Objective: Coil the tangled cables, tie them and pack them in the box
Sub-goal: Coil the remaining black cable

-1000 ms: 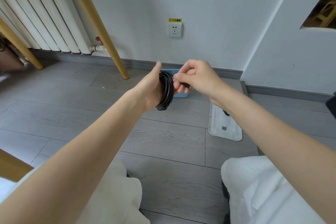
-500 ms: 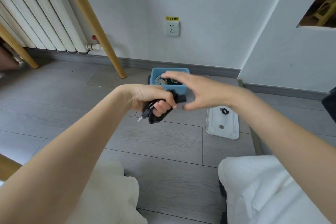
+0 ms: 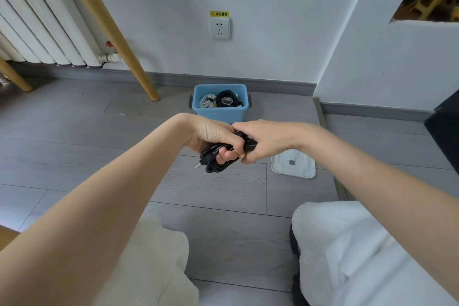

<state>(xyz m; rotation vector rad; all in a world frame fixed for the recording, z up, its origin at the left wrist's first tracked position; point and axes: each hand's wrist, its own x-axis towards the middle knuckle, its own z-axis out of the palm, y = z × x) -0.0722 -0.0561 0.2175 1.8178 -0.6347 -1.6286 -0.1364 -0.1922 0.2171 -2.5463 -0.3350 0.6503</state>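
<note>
Both hands on a black cable bundle above the floor, in front of the blue box

The left hand has its grip clenched round a coiled black cable, loops hanging below the fingers and a plug sticking out at the lower left. The right hand meets it from the right, its grip grasping the end of the same cable, knuckles touching the left hand. Beyond them the blue box stands on the grey floor near the wall, holding a white coil and a black coil. A white lid lies flat to the right, under the right wrist. A socket sits on the wall above the box
</note>
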